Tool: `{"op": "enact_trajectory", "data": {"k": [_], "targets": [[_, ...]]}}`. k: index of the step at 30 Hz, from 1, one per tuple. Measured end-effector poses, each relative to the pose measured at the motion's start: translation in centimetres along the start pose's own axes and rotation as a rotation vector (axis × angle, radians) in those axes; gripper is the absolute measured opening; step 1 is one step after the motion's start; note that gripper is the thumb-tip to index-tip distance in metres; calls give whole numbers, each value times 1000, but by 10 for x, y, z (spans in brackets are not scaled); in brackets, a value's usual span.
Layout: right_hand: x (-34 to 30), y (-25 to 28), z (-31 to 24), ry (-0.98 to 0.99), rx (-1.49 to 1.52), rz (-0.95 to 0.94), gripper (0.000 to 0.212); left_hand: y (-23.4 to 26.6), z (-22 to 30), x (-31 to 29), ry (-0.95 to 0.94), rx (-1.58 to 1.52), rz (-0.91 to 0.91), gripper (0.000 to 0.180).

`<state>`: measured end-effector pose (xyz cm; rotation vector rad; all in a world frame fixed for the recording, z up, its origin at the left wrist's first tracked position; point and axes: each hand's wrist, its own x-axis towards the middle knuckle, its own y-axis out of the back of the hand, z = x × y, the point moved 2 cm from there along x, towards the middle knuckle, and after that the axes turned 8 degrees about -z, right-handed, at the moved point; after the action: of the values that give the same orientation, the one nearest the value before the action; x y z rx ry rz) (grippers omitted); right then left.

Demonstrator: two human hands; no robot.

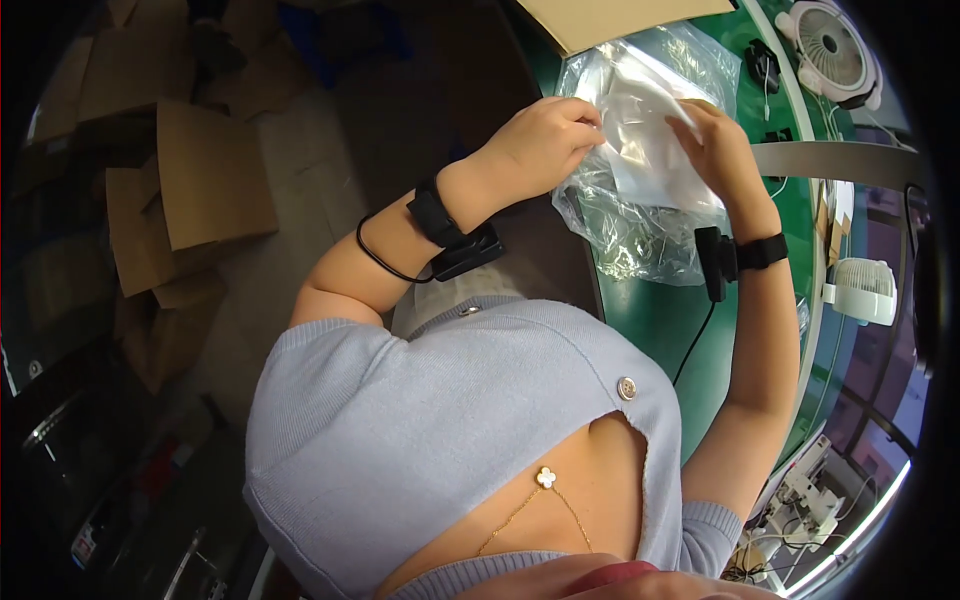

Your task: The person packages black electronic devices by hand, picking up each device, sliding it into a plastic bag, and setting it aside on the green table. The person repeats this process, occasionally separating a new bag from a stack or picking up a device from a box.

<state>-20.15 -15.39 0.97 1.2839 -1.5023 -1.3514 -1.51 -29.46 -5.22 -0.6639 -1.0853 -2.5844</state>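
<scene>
A clear plastic bag [640,130] with a whitish, glossy surface lies over more crumpled clear plastic [640,240] on the green table. At its left edge, my left hand [553,143] has thumb and fingers pinched together on the film. Across from it, my right hand [722,150] bends its fingers over the bag's upper right edge; its fingertips are partly hidden against the plastic. Each forearm wears a black strap with a small black device, and a cable runs from it.
An open cardboard box [625,22] stands beyond the plastic. A white fan [830,45] and a second small fan [863,291] stand along the right side, with a grey curved bar [840,160] between them. Cardboard boxes [210,175] sit on the floor at left.
</scene>
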Motion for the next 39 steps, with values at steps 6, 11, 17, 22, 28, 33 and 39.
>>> {"op": "enact_trajectory", "data": {"k": [6,11,17,22,28,33,39], "targets": [[-2,-4,70,-233,488,68,25,3,6,6,124,-73,33,21],[-18,39,69,-388,931,125,24,5,16,13,259,-186,94,35],[-52,103,57,-492,983,244,29,-11,24,36,133,-150,244,44],[-66,123,-40,-711,741,364,35,-13,46,77,464,-1474,135,36],[-127,92,-51,-344,1407,824,37,0,66,80,464,-1536,-29,21],[-198,-23,-33,-866,1471,822,38,-33,64,68,512,-1075,-364,20],[-274,-63,-40,-956,1644,1022,33,-43,58,53,506,-396,-581,25]]}}
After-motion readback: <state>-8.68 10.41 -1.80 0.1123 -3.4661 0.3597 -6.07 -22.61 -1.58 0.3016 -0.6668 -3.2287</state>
